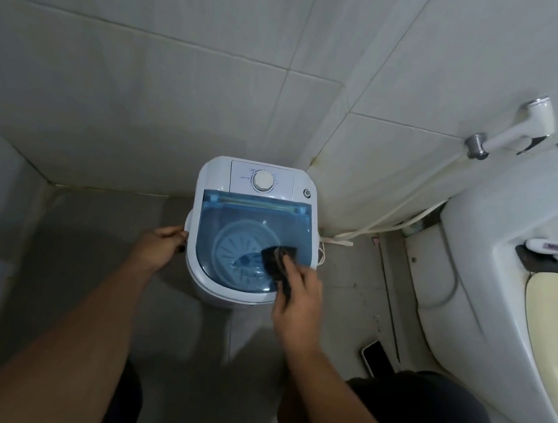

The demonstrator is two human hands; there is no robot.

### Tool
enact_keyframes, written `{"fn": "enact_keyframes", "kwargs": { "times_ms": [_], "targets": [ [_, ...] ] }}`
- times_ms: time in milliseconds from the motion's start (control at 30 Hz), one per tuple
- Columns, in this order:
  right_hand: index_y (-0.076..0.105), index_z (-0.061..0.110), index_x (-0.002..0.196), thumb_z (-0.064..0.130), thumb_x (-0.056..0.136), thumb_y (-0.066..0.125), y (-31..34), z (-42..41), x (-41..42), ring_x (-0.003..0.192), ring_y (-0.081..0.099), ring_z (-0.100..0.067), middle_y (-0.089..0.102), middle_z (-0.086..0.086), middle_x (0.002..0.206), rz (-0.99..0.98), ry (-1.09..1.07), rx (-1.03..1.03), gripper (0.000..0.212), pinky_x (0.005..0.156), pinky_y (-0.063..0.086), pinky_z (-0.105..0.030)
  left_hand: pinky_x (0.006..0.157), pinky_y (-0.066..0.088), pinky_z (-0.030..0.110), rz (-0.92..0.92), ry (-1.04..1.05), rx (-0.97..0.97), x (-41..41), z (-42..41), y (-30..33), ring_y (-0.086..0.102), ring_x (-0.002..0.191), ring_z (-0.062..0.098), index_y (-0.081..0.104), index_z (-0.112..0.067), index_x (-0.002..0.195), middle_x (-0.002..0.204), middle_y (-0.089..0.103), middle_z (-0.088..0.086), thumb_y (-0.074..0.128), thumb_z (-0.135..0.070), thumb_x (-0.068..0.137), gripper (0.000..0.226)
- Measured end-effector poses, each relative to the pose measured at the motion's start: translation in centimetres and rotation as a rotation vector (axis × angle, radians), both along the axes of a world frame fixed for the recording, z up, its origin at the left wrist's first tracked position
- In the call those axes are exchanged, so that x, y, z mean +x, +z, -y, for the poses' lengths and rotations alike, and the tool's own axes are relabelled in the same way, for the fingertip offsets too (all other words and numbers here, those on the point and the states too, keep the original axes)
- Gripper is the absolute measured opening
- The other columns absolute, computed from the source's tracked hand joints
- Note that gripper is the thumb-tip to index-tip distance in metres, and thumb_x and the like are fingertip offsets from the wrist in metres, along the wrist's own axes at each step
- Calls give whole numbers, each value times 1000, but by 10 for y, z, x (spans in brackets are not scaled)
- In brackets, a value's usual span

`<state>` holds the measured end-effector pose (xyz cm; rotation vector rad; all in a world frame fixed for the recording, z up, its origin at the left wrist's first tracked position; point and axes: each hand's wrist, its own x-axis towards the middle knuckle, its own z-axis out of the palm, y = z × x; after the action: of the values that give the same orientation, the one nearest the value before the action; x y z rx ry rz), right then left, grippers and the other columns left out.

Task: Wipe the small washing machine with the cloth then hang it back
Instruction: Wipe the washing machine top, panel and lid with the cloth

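Note:
A small white washing machine [214, 177] stands on the floor against the tiled wall, with a see-through blue lid [235, 217] and a round dial at its back. My right hand [299, 299] holds a dark cloth [277, 259] pressed on the lid's front right part. My left hand [160, 247] grips the machine's left side handle.
A white toilet [492, 268] stands close on the right, with a bidet sprayer [520, 130] on the wall and its hose running down to the floor. A phone [376, 357] lies on the floor near my right knee. Tiled walls close in behind and to the left.

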<state>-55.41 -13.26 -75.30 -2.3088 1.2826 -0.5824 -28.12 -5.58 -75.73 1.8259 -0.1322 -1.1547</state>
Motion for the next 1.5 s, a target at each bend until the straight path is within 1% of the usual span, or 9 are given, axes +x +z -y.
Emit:
{"fn": "enact_keyframes", "kwargs": {
  "times_ms": [200,333,433,667,900,1033,1233,1400,1500],
  "targets": [
    [46,27,150,10,90,61,16,-51,34,117,55,-24,54,-2,131,34,409,136,64,102,49,-40,73,42,26,-15,-18,2,3,-3,-5,67,97,20,65,-11,130,121,72,11,61,-22,97,35],
    [49,25,148,9,91,65,27,1,35,120,55,-21,55,-4,132,170,125,142,62,109,45,-35,77,42,26,-20,-13,-3,3,-3,-4,65,102,20,65,-10,131,122,71,12,59,-20,99,34],
    [50,31,145,5,87,67,19,29,9,117,54,-18,55,0,132,72,6,105,65,104,51,-43,81,43,27,-29,-4,-4,2,-1,-1,65,103,21,66,-8,130,122,71,14,61,-18,98,34],
    [59,26,138,12,82,59,3,-22,28,107,58,-27,60,-1,131,-122,458,-130,58,87,50,-43,86,41,30,-31,-42,16,12,-2,-8,70,106,21,69,-12,126,118,73,9,67,-22,93,34],
    [51,33,144,14,86,50,23,7,115,110,54,-34,57,-4,133,-243,374,-126,62,89,48,-47,83,40,31,-36,-44,11,10,-5,-6,68,102,22,67,-12,128,119,72,11,64,-23,95,35],
    [52,26,145,7,92,60,40,73,131,117,55,-26,58,-4,132,36,137,77,57,105,49,-43,84,39,31,-26,-34,0,6,-3,-4,68,104,22,68,-11,128,119,72,12,63,-21,96,33],
    [48,27,147,9,89,59,17,59,106,116,52,-32,55,-6,137,-181,232,-36,62,96,49,-53,75,39,26,-56,-32,-3,12,-4,-5,68,109,25,69,-9,126,120,72,12,64,-20,95,33],
    [52,22,145,4,83,61,23,22,89,112,55,-32,57,-7,133,-143,677,-4,65,96,49,-49,72,41,27,-66,-26,2,13,-5,-6,66,98,21,69,-11,126,118,72,10,67,-22,94,34],
    [53,15,145,1,88,66,41,50,71,116,56,-29,59,-11,129,-15,542,45,60,103,48,-43,81,40,30,-75,-23,-6,12,-4,-5,66,100,21,68,-11,127,120,71,10,66,-21,94,35]
  ]
}}
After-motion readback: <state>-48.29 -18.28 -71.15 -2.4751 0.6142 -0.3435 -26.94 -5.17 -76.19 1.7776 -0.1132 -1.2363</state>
